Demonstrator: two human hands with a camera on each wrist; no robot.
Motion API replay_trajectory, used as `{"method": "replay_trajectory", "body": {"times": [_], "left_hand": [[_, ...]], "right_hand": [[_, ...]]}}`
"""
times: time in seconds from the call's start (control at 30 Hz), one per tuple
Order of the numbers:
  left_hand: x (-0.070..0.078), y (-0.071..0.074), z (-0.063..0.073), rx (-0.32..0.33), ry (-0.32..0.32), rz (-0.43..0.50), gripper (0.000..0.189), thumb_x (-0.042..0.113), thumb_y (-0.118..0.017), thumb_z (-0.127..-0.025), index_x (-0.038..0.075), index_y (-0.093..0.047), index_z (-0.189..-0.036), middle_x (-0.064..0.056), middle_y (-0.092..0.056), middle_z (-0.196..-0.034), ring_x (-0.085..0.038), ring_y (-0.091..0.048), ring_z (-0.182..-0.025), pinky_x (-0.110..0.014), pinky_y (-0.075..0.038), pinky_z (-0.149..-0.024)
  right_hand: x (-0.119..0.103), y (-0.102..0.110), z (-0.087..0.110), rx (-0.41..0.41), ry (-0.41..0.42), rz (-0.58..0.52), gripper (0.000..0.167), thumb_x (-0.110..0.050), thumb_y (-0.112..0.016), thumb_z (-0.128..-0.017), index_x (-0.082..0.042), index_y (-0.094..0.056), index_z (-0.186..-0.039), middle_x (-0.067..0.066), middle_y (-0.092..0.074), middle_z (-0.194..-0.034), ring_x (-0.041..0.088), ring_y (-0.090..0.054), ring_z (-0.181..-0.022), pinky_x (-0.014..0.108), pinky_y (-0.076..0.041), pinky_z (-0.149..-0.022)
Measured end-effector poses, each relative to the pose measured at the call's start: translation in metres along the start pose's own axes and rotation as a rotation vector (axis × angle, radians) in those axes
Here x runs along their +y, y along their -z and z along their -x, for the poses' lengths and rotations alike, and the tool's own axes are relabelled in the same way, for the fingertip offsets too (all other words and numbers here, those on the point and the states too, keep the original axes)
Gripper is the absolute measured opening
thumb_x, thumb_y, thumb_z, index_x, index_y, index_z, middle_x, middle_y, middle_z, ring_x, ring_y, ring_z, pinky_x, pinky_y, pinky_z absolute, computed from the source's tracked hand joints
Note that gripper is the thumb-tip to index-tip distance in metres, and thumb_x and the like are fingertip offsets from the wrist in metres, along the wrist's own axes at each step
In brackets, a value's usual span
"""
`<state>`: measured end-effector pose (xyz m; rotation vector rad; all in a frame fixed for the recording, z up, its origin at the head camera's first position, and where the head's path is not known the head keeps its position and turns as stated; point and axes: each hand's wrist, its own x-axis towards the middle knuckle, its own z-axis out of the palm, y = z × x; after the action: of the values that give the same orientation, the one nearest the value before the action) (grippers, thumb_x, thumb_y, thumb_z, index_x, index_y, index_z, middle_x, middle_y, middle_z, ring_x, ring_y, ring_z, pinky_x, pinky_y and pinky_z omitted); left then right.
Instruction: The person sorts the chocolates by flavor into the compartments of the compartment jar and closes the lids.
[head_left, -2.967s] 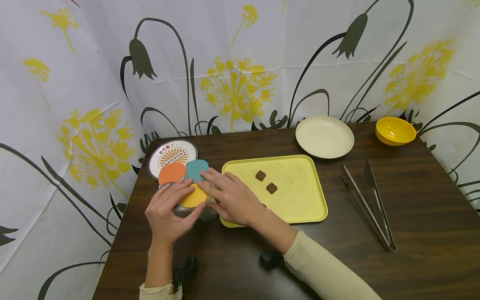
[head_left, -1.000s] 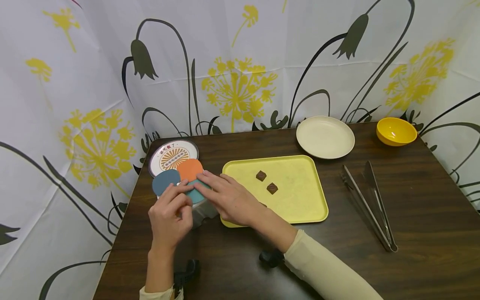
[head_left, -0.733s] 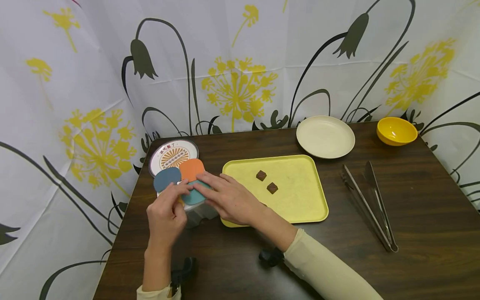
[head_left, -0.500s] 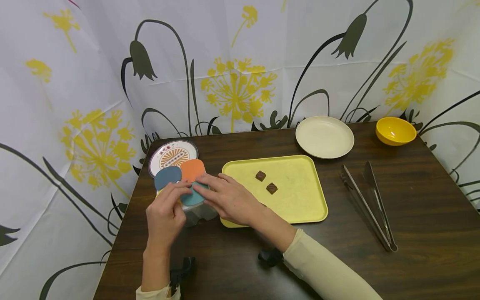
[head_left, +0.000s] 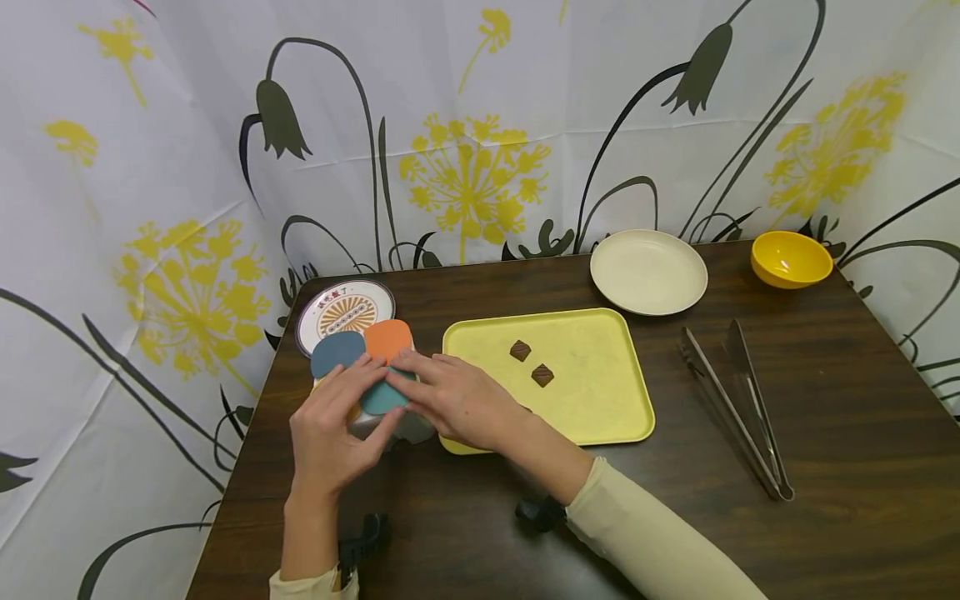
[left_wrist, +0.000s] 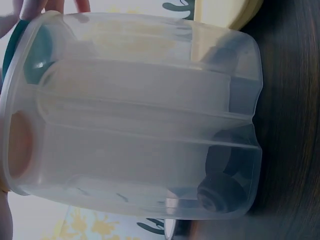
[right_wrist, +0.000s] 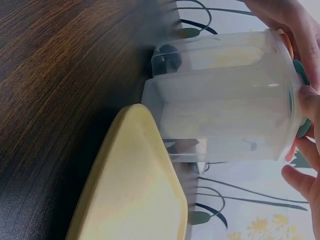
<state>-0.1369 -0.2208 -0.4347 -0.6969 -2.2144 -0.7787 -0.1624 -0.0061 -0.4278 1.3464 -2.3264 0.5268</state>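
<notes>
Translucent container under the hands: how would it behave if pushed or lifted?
The translucent container is probably light for its size, given thin-looking walls and just a few dark pieces visible low inside. It might tip if pushed high, looking taller than wide. Its smooth sides could be slippery.

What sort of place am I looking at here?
Probably a filming setup staged at a table, though I can't be sure: a flower-printed curtain hangs just behind a dark wood-grain table, where tableware such as a cream plate is spread out.

There are two hands [head_left: 330, 433] [head_left: 468, 402], two plates [head_left: 346, 315] [head_left: 648, 272], at least two chocolates [head_left: 520, 350] [head_left: 543, 375], and one container [left_wrist: 145, 125], tray [head_left: 600, 392], bowl [head_left: 791, 261] and tongs [head_left: 760, 406].
</notes>
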Motion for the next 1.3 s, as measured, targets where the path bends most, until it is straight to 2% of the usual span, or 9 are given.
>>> {"method": "replay_trajectory", "body": {"times": [0.13, 0.37, 0.5, 0.67, 0.93, 1.3], "left_hand": [[-0.002, 0.001, 0.001, 0.005, -0.030, 0.037, 0.057, 0.048, -0.077, -0.077, 0.008, -0.073, -0.118, -0.007, -0.070, -0.117, -0.030, -0.064, -0.113, -0.049, -0.041, -0.103], [-0.007, 0.001, 0.001, 0.007, -0.056, 0.057, 0.055, 0.048, -0.072, -0.082, 0.004, -0.073, -0.116, -0.009, -0.069, -0.118, -0.032, -0.064, -0.112, -0.048, -0.039, -0.105], [-0.008, 0.001, 0.002, 0.011, -0.055, 0.068, 0.055, 0.048, -0.074, -0.081, 0.004, -0.073, -0.114, -0.009, -0.070, -0.117, -0.032, -0.064, -0.112, -0.047, -0.039, -0.106], [-0.010, 0.000, 0.003, 0.015, -0.062, 0.067, 0.055, 0.047, -0.074, -0.081, 0.003, -0.073, -0.114, -0.009, -0.070, -0.117, -0.032, -0.064, -0.111, -0.048, -0.040, -0.105], [-0.012, -0.004, 0.004, 0.061, -0.112, 0.063, 0.053, 0.047, -0.073, -0.083, 0.001, -0.074, -0.111, -0.011, -0.070, -0.114, -0.035, -0.066, -0.107, -0.048, -0.041, -0.103], [-0.010, -0.004, 0.002, 0.058, -0.147, 0.020, 0.051, 0.045, -0.071, -0.087, 0.001, -0.073, -0.112, -0.012, -0.069, -0.115, -0.034, -0.066, -0.107, -0.047, -0.042, -0.103]], "right_hand": [[0.000, 0.000, -0.001, 0.008, 0.008, -0.003, 0.047, -0.028, -0.057, -0.100, -0.011, -0.052, -0.143, 0.007, -0.047, -0.144, 0.018, -0.053, -0.123, 0.031, -0.045, -0.098], [-0.002, 0.000, 0.000, -0.025, 0.010, 0.030, 0.049, -0.022, -0.059, -0.098, -0.010, -0.049, -0.145, 0.007, -0.045, -0.149, 0.018, -0.041, -0.137, 0.035, -0.040, -0.105], [-0.002, 0.001, 0.000, -0.038, 0.005, 0.038, 0.051, -0.020, -0.061, -0.096, -0.011, -0.049, -0.145, 0.007, -0.044, -0.150, 0.018, -0.039, -0.138, 0.036, -0.040, -0.106], [-0.003, 0.002, 0.000, -0.044, 0.003, 0.045, 0.051, -0.021, -0.061, -0.097, -0.011, -0.049, -0.145, 0.006, -0.045, -0.150, 0.017, -0.040, -0.138, 0.037, -0.040, -0.105], [-0.002, 0.001, 0.000, -0.048, -0.004, 0.043, 0.053, -0.021, -0.065, -0.095, -0.013, -0.050, -0.145, 0.006, -0.045, -0.150, 0.017, -0.039, -0.139, 0.037, -0.040, -0.106], [-0.002, 0.007, -0.001, -0.086, -0.005, 0.070, 0.054, -0.021, -0.065, -0.095, -0.013, -0.048, -0.146, 0.005, -0.044, -0.150, 0.017, -0.036, -0.141, 0.039, -0.037, -0.108]]}}
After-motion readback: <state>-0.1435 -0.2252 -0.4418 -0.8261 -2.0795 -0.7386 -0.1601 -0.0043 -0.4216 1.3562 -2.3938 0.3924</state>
